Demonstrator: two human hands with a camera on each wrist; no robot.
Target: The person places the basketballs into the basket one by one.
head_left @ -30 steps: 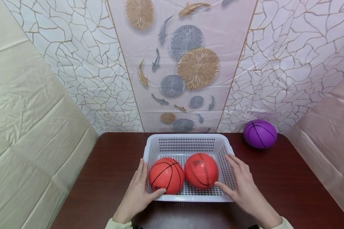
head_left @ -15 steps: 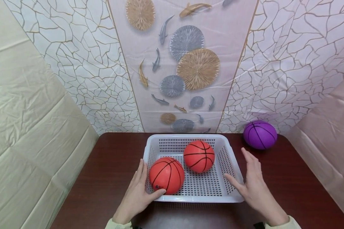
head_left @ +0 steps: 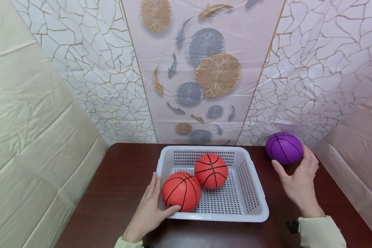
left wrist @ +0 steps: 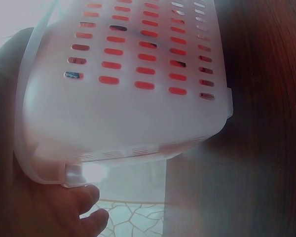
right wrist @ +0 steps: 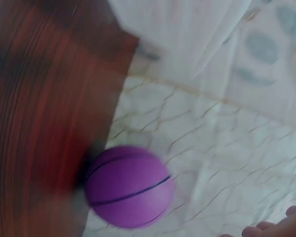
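A white plastic basket point(head_left: 232, 217) with slotted walls stands on the table, holding two red basketballs: one point(head_left: 181, 191) at its front left, the other point(head_left: 211, 171) farther back. My left hand point(head_left: 150, 206) holds the basket's front left corner, fingers along the left rim and thumb over the front rim beside the nearer ball. The left wrist view shows the basket's slotted side point(left wrist: 133, 111) with red behind the slots. My right hand point(head_left: 300, 182) reaches with spread fingers to a purple basketball point(head_left: 284, 148) at the back right. In the right wrist view the fingers point(right wrist: 281, 228) are apart from the purple basketball point(right wrist: 129, 187).
The dark wooden table point(head_left: 124, 172) has a patterned wall sheet point(head_left: 217, 75) along its back edge. Pale padded side panels point(head_left: 49, 144) stand at left and right. The purple basketball lies close to the back sheet, outside the basket.
My right hand has left the right-hand red basketball and moved right and back to the purple one. That red ball has moved back and left inside the basket. My left hand stays in place.
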